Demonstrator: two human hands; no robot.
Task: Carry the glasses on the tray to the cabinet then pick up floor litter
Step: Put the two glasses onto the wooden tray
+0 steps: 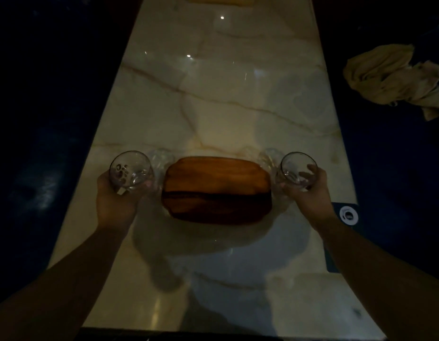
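A brown wooden tray (217, 189) lies bare on a pale marble counter (213, 107), in dim light. My left hand (115, 200) grips a clear drinking glass (130, 169) just left of the tray. My right hand (309, 190) grips a second clear glass (297, 169) just right of the tray. Both glasses are upright with their open mouths facing up. Fainter glassy shapes (162, 158) beside each glass, next to the tray's ends, are too dim to tell apart from reflections.
A crumpled beige cloth (393, 80) lies on the dark blue floor right of the counter. A dark card with a round white mark (347, 214) sits at the counter's right edge. A tan object (218, 0) shows at the counter's far end.
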